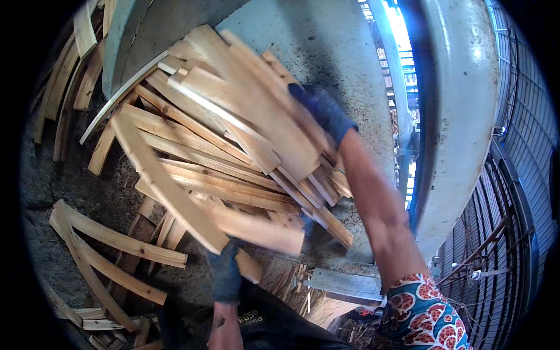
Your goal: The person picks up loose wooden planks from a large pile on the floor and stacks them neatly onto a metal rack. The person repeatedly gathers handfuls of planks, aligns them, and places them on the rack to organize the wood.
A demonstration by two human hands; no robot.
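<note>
My left hand (pixel 226 271), in a dark glove, is closed round the near end of a long wooden board (pixel 166 181). That board slants up to the left, above the pile. My right hand (pixel 324 114), also gloved and blurred, grips the right edge of a pale wooden board (pixel 265 93) on top of the heap; its fingertips are partly hidden. Beneath and beside this board lies a loose pile of boards (pixel 204 181), overlapping at several angles. A shorter board (pixel 256 227) near my left hand is smeared by motion.
A grey metal surface (pixel 350 70) with a raised wall (pixel 169 35) surrounds the pile's far side. More boards (pixel 116 239) lie on the dirty floor at left. To the right stand a thick metal post (pixel 461 116) and a wire-mesh panel (pixel 490 233).
</note>
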